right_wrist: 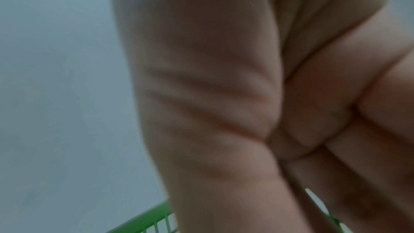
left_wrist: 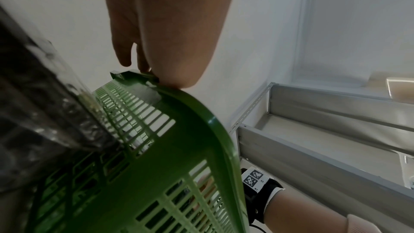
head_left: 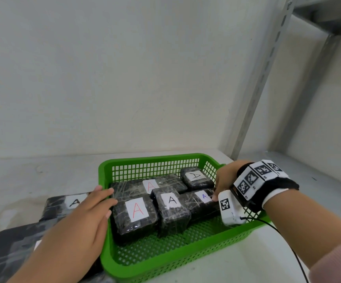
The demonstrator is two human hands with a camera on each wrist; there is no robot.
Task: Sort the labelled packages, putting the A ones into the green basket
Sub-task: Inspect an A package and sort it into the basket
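- The green basket (head_left: 165,260) stands on a pale shelf surface (head_left: 22,176), a little right of the middle of the head view; five black wrapped packages with a white label lie inside it, and each label that I can read shows an A.
- In the basket, the red-A package (head_left: 135,215) lies at 9 o'clock against the left wall; the black-A package (head_left: 172,209) is in the centre and leans a little on its neighbours; the long package (head_left: 147,186) behind them, at 12 o'clock, also has a red A; the blue-A package (head_left: 202,201) lies at 3 o'clock; a small package (head_left: 196,177) with its A turned sideways sits at 1 o'clock in the far right corner.
- The near part of the basket floor, at 6 o'clock, is free.
- Outside the basket, at 9 o'clock, one more package (head_left: 63,207) with a black A lies on the surface; in my judgement this one is not sorted yet; nearer, at 7 o'clock, a larger dark package (head_left: 6,254) lies under the forearm, and its label is hidden, so I cannot tell its letter.
- The left hand (head_left: 92,219) lies with straight fingers, pressed together, on the left rim of the basket; it holds nothing.
- The right hand (head_left: 224,178) reaches down over the right wall, its fingertips at the blue-A package; whether it pinches this package or only touches it, I cannot tell; the right wrist view is too blurred.
- So most of the work seems done.
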